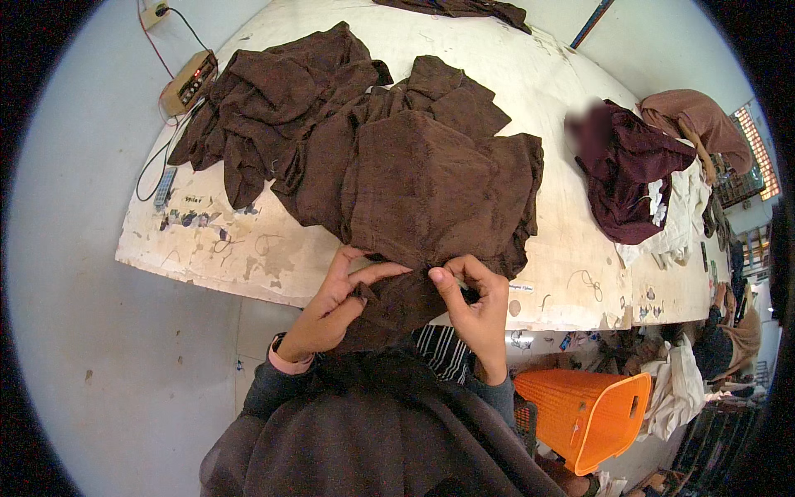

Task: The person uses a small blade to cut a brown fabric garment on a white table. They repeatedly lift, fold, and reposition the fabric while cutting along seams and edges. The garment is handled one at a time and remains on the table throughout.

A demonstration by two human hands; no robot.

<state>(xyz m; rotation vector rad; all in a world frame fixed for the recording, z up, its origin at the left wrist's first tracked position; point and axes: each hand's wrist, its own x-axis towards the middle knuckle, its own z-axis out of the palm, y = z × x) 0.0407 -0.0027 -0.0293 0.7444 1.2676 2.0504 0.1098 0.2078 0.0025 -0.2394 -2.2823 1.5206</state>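
Note:
A brown garment [431,190] is spread over the near edge of the worn cream table [571,290], with part of it hanging toward me. My left hand [335,302] grips this cloth at its lower seam, index finger stretched along it. My right hand [472,306] pinches the same cloth between thumb and bent index finger, just right of the left fingertips. More crumpled brown fabric [277,103] lies beyond, at the back left.
At right are maroon cloth [629,199], white fabric [679,215] and two other people [687,124] [741,331]. An orange basket [580,414] stands below the table's edge. A device with cables [186,83] is at the left wall.

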